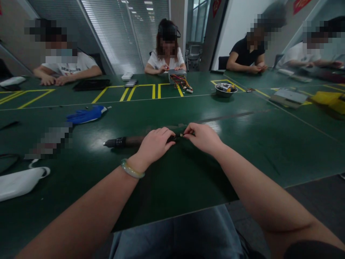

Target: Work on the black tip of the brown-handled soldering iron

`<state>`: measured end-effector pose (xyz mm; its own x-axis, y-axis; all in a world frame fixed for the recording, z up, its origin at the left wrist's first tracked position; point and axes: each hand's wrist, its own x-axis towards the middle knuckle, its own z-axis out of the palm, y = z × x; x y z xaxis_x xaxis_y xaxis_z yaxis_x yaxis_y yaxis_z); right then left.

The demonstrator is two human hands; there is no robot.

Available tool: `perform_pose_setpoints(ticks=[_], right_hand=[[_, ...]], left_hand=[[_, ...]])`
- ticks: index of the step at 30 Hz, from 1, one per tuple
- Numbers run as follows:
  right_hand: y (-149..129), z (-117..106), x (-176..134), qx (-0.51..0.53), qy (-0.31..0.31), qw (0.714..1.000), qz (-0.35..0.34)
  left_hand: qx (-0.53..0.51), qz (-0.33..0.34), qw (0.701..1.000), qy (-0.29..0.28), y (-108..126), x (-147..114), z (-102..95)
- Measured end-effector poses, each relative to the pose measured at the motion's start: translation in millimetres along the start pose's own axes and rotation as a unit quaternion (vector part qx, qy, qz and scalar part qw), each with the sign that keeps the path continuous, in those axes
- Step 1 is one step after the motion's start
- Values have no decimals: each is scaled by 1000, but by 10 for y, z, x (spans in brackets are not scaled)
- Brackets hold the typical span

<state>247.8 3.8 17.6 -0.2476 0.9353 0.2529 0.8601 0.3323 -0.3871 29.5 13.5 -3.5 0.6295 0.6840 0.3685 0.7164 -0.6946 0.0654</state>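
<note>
A dark, cylindrical electric screwdriver (132, 141) lies sideways over the green table, its metal tip pointing left. My left hand (156, 142), with a pale bangle at the wrist, is closed round its right-hand end, where the black end piece shows past my thumb. Just right of that end, my right hand (202, 136) pinches a small dark part with a brass-coloured tip (181, 135). That looks like a cable connector, though most of it is hidden by my fingers. A narrow gap seems to separate the two parts.
A blue glove (87, 115) and a white device (23, 182) lie on the left. Beyond my hands stand a metal bowl of parts (225, 90) and a grey box with coloured wires (178, 77). Several people sit across the green table (167, 201).
</note>
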Motion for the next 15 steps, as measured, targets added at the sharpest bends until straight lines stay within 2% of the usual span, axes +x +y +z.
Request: perform_pose_setpoints(ticks=[8,15], right_hand=[[-22,118,25,-21,-26,999,-5],[-25,206,51,-29,-14,999,-2]], left_hand=[[-33,-4,999,-12,11,4,-29],[-40,-28,999,-9,-6,7,-7]])
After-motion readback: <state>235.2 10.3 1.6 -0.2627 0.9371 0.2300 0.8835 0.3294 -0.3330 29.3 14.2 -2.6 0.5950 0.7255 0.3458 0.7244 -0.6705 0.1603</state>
